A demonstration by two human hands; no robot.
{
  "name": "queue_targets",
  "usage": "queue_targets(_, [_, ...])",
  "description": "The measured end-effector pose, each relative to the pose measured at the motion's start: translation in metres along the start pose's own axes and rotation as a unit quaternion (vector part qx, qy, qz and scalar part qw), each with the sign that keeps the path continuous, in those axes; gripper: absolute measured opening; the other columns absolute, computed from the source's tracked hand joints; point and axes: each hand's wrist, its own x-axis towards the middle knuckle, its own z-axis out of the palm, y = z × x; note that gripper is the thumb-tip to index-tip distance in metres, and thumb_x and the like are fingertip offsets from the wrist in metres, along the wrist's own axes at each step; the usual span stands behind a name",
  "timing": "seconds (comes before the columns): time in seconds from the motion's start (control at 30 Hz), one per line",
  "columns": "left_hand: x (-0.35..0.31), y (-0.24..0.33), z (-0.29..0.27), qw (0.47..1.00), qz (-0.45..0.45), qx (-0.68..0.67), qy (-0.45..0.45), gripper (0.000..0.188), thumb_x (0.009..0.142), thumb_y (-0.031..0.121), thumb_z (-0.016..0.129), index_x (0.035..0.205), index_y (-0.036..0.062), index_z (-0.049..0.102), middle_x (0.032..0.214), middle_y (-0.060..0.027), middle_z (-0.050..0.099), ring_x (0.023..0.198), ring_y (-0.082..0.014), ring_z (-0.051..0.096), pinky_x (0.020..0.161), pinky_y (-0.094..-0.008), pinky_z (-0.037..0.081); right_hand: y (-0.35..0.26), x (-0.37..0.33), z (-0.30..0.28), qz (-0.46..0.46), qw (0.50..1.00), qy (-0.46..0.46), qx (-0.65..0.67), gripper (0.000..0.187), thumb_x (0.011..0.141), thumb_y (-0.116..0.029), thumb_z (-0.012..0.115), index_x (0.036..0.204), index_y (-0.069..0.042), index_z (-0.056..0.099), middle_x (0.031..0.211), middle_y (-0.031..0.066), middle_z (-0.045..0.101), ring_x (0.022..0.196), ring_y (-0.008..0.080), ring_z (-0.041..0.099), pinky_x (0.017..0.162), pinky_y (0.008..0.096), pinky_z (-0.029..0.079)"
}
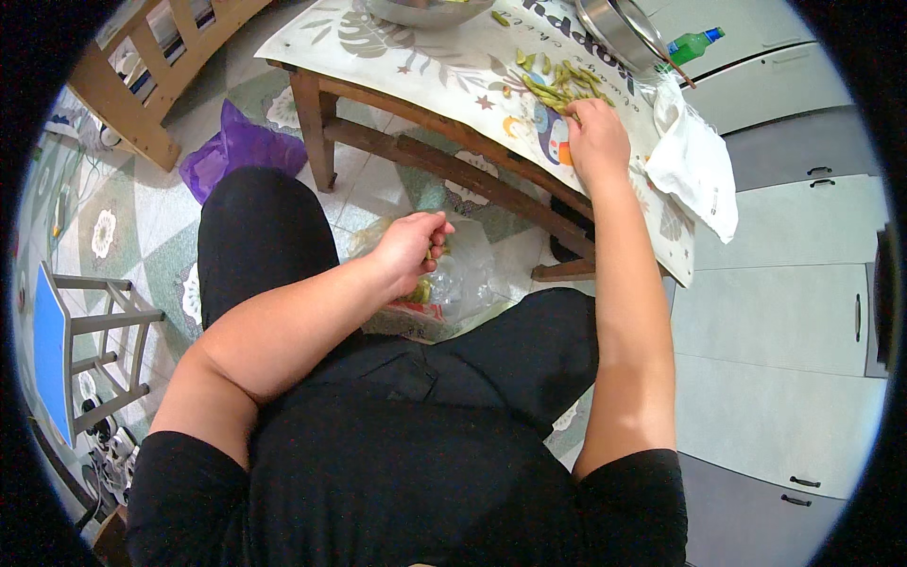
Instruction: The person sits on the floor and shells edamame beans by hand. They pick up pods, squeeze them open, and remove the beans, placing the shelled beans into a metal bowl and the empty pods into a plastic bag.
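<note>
A loose pile of green bean pods (567,80) lies on the table, some of them cut or snapped short. My right hand (598,140) rests at the pile's near edge, its fingers bent together around pods there. Between my knees, my left hand (412,251) is closed, fingers curled in; a bit of yellow-green shows under them, too small to name. Right below it a clear plastic bag (463,283) stands open on the floor with yellow-green scraps inside, partly hidden by the hand.
A light printed cloth covers the wooden table (416,161). On it are a metal bowl (430,9), a metal pot (619,33) and a white plastic bag (694,165). A green bottle (694,45) is beyond. A purple bag (241,146) and blue stool (57,354) are left.
</note>
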Motion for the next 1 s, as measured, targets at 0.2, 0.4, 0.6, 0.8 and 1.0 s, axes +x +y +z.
queue_targets(0.2, [0.002, -0.002, 0.002, 1.0, -0.017, 0.007, -0.013, 0.019, 0.084, 0.025, 0.042, 0.074, 0.0099, 0.049, 0.062, 0.0031, 0.04, 0.055, -0.0088, 0.036, 0.048, -0.0228, 0.029, -0.001, 0.007, -0.002, -0.009, 1.0, -0.011, -0.008, 0.013, 0.072, -0.016, 0.055, 0.082, -0.01, 0.058, 0.083, 0.0079, 0.054, 0.083, 0.026, 0.052, 0.069, 0.0374, 0.044])
queue_targets(0.4, [0.004, -0.003, 0.006, 1.0, -0.016, 0.018, -0.01, 0.019, 0.084, 0.025, 0.042, 0.074, 0.0103, 0.049, 0.062, 0.0031, 0.04, 0.055, -0.0089, 0.036, 0.048, -0.0227, 0.029, 0.007, 0.01, 0.003, 0.005, 1.0, -0.028, 0.011, 0.016, 0.071, -0.019, 0.057, 0.083, -0.009, 0.058, 0.084, 0.0084, 0.055, 0.082, 0.0271, 0.052, 0.068, 0.0385, 0.044])
queue_targets(0.6, [0.009, -0.008, 0.0, 1.0, -0.016, 0.016, -0.012, 0.018, 0.084, 0.025, 0.043, 0.074, 0.0109, 0.05, 0.063, 0.0029, 0.041, 0.056, -0.0093, 0.036, 0.05, -0.0233, 0.029, 0.011, 0.014, 0.006, 0.08, 0.99, -0.076, 0.094, 0.017, 0.071, -0.017, 0.056, 0.083, -0.006, 0.058, 0.084, 0.01, 0.056, 0.08, 0.0246, 0.054, 0.069, 0.0318, 0.043])
queue_targets(0.8, [0.003, -0.001, 0.005, 1.0, 0.018, 0.004, -0.005, 0.019, 0.084, 0.024, 0.045, 0.073, 0.0099, 0.051, 0.058, 0.0044, 0.038, 0.051, -0.0068, 0.035, 0.046, -0.021, 0.027, 0.001, 0.005, -0.005, 0.084, 0.982, 0.029, 0.168, 0.015, 0.073, -0.017, 0.056, 0.083, -0.006, 0.057, 0.077, 0.007, 0.058, 0.069, 0.0216, 0.055, 0.064, 0.031, 0.044])
queue_targets(1.0, [-0.014, 0.019, 0.014, 0.978, 0.174, -0.004, -0.115, 0.02, 0.083, 0.02, 0.05, 0.097, 0.0067, 0.055, 0.056, 0.0053, 0.037, 0.049, -0.0052, 0.031, 0.044, -0.019, 0.026, -0.083, -0.061, -0.049, 0.263, 0.603, -0.163, 0.735, 0.015, 0.077, -0.012, 0.056, 0.086, 0.0, 0.055, 0.071, 0.0049, 0.058, 0.057, 0.0085, 0.051, 0.052, 0.0199, 0.04])
